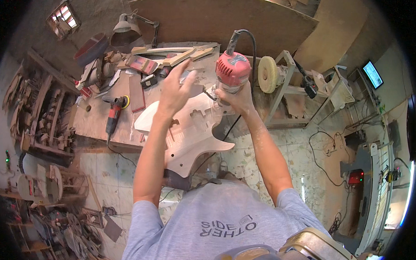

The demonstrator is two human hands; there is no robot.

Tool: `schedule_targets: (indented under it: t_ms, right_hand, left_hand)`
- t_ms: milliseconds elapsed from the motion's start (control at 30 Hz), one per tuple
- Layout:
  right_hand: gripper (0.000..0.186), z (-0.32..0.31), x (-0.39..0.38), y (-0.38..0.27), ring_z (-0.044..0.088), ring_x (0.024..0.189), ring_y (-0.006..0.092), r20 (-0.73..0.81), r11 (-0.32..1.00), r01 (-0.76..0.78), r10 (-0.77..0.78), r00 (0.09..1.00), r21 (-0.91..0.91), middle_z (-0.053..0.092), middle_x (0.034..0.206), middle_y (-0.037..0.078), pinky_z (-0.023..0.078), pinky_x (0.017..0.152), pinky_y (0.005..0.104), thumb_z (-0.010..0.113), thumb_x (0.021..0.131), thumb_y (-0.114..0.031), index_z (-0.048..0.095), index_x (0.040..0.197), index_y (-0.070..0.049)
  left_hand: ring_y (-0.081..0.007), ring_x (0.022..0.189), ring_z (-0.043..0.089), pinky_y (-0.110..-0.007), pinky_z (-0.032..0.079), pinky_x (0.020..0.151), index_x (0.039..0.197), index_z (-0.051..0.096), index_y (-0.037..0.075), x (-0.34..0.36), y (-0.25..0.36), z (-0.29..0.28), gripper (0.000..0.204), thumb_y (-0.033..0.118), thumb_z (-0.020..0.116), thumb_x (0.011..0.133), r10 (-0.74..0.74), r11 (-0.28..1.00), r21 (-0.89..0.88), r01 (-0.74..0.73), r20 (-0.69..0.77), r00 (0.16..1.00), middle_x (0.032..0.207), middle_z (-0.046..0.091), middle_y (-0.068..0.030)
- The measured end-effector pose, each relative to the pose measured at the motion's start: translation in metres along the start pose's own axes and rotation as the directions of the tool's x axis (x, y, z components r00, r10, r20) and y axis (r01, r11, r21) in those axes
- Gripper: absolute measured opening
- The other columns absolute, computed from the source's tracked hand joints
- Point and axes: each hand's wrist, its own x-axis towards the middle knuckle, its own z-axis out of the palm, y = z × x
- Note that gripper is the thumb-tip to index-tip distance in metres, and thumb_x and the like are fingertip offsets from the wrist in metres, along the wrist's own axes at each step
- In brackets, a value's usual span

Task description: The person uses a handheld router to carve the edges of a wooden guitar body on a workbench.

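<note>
Head view: R hand [238,100] wrapped round router [233,68]; L hand [175,93], fingers spread, seemingly empty, above guitar-shaped body [190,136], nearer & L of R grip. If one-handed hold slips, router could tip & gouge it; cord [254,48] just R of grip might snag. Offcuts [182,56] crowd past L hand, grinder [113,116] farther L.

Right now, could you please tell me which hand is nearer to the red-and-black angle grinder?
Left. The left hand is right of the angle grinder, not touching it; the right hand is farther right, holding the red router.
</note>
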Motion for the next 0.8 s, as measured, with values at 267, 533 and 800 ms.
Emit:
schedule_targets:
  t_ms: [267,533,800]
  right_hand:
    - [0.058,-0.003,0.004,0.009,0.070,0.102,0.0137,0.050,0.997,0.041,-0.045,0.998,0.072,0.073,0.115,0.005,0.058,0.090,0.0322,0.092,0.076,-0.013,0.065,0.126,-0.003]
    - [0.065,-0.002,0.004,0.014,0.071,0.105,0.0167,0.080,0.998,-0.023,0.018,0.997,0.062,0.072,0.120,0.007,0.060,0.092,0.0344,0.090,0.077,-0.010,0.060,0.134,-0.003]
    - [0.047,0.010,0.003,-0.008,0.068,0.087,0.0101,-0.004,0.995,0.034,-0.034,0.999,0.091,0.073,0.100,0.002,0.057,0.079,0.0293,0.092,0.072,-0.016,0.070,0.111,-0.001]
  left_hand:
    - [-0.0407,0.123,0.065,-0.046,0.049,0.107,0.123,0.073,-0.004,-0.061,-0.071,-0.025,0.049,0.038,0.069,0.097,-0.150,0.829,0.559,0.029,0.172,0.974,0.137,0.067,-0.0232]
    - [-0.0417,0.118,0.068,-0.046,0.052,0.104,0.120,0.074,-0.005,-0.062,-0.066,-0.023,0.048,0.036,0.067,0.097,-0.198,0.854,0.511,0.096,0.149,0.969,0.133,0.069,-0.0237]
    - [-0.0447,0.113,0.067,-0.048,0.052,0.101,0.121,0.071,-0.005,-0.063,-0.070,-0.024,0.040,0.024,0.066,0.095,-0.197,0.875,0.463,0.137,0.084,0.977,0.124,0.071,-0.0253]
